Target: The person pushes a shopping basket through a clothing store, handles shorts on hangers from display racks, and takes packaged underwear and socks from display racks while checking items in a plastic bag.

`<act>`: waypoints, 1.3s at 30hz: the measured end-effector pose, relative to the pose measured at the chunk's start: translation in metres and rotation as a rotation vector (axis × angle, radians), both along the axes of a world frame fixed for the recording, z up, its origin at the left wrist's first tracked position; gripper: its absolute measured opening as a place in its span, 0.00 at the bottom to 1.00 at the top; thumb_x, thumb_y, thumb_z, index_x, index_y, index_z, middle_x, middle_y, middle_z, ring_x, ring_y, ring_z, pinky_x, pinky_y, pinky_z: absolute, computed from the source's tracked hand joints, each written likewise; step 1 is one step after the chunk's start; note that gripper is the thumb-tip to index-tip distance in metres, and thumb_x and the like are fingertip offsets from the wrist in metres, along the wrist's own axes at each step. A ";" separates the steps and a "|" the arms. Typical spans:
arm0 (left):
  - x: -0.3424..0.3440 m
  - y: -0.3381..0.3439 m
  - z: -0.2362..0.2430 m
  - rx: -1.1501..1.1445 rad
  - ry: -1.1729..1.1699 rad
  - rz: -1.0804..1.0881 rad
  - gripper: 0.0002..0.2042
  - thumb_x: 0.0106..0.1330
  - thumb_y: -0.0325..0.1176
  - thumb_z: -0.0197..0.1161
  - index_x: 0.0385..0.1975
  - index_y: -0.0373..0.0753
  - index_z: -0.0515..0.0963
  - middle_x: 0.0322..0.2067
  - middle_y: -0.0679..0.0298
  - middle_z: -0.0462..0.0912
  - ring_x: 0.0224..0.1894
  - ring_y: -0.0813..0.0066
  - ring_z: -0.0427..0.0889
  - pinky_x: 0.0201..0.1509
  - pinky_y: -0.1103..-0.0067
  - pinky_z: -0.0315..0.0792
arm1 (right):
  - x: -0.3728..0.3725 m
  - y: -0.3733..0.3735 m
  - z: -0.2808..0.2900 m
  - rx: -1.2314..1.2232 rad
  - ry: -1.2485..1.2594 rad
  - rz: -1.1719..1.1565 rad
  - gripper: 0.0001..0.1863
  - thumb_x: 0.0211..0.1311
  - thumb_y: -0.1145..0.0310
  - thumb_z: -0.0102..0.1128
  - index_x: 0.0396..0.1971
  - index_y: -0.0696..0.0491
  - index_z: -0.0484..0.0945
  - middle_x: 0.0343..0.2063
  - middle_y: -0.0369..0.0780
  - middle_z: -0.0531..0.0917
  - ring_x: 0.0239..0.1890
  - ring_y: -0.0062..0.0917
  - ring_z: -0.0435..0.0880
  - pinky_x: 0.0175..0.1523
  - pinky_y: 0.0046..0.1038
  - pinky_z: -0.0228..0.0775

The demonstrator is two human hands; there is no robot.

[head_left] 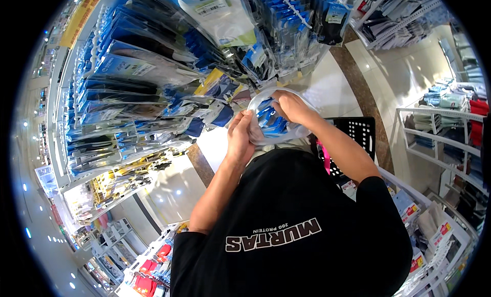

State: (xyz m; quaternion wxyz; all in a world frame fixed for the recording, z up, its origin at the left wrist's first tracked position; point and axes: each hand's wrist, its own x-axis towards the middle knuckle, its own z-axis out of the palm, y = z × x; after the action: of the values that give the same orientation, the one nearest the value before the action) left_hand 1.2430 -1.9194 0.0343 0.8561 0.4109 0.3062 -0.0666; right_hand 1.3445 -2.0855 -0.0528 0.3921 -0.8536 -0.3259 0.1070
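Note:
A whitish translucent plastic bag (pixel 266 140) is held in front of my body, its round mouth gaping upward. My left hand (pixel 240 138) grips the bag's left rim between thumb and fingers. Blue flat packages (pixel 271 120) show inside the bag. From the right, my right hand (pixel 292 106) reaches over the rim into the mouth, above the packages. Its fingers are bent and partly hidden, so what they pinch cannot be made out.
Hooks with dense rows of blue-topped clear packages (pixel 138 67) fill the rack at left and ahead. A black perforated basket (pixel 362 136) is beside my right forearm. White shelves (pixel 434 113) with folded goods stand at right. Pale floor (pixel 409 67) with a brown stripe runs between.

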 end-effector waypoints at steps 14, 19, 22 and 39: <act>-0.006 -0.013 -0.012 0.003 0.020 -0.065 0.08 0.73 0.33 0.51 0.42 0.35 0.71 0.35 0.65 0.78 0.35 0.79 0.77 0.41 0.81 0.74 | -0.005 -0.011 -0.014 -0.082 0.111 0.059 0.17 0.62 0.62 0.60 0.48 0.53 0.81 0.52 0.49 0.79 0.57 0.44 0.75 0.63 0.39 0.64; -0.007 -0.016 -0.019 0.029 0.015 -0.051 0.07 0.74 0.33 0.51 0.39 0.36 0.71 0.28 0.67 0.76 0.28 0.80 0.75 0.33 0.82 0.73 | -0.009 -0.016 0.010 -0.180 0.272 -0.062 0.17 0.63 0.64 0.58 0.47 0.57 0.78 0.48 0.53 0.79 0.53 0.49 0.76 0.57 0.42 0.68; -0.006 -0.016 -0.014 0.083 0.010 -0.025 0.08 0.74 0.34 0.52 0.38 0.36 0.71 0.25 0.67 0.75 0.24 0.80 0.74 0.30 0.82 0.72 | -0.018 -0.025 0.032 -0.033 0.196 -0.164 0.16 0.63 0.65 0.58 0.47 0.58 0.78 0.43 0.54 0.81 0.47 0.51 0.78 0.52 0.44 0.70; -0.024 -0.042 -0.023 0.092 -0.074 -0.198 0.08 0.73 0.31 0.54 0.43 0.34 0.66 0.36 0.58 0.80 0.37 0.67 0.84 0.43 0.72 0.81 | -0.043 -0.122 0.017 0.051 0.158 -0.796 0.33 0.51 0.61 0.74 0.56 0.55 0.71 0.47 0.45 0.77 0.40 0.30 0.78 0.44 0.30 0.73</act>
State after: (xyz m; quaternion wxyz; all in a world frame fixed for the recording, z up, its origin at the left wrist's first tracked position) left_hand 1.2191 -1.9612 0.0111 0.8363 0.4802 0.2352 -0.1215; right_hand 1.3012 -2.2078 -0.0353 0.4477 -0.8923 0.0583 0.0039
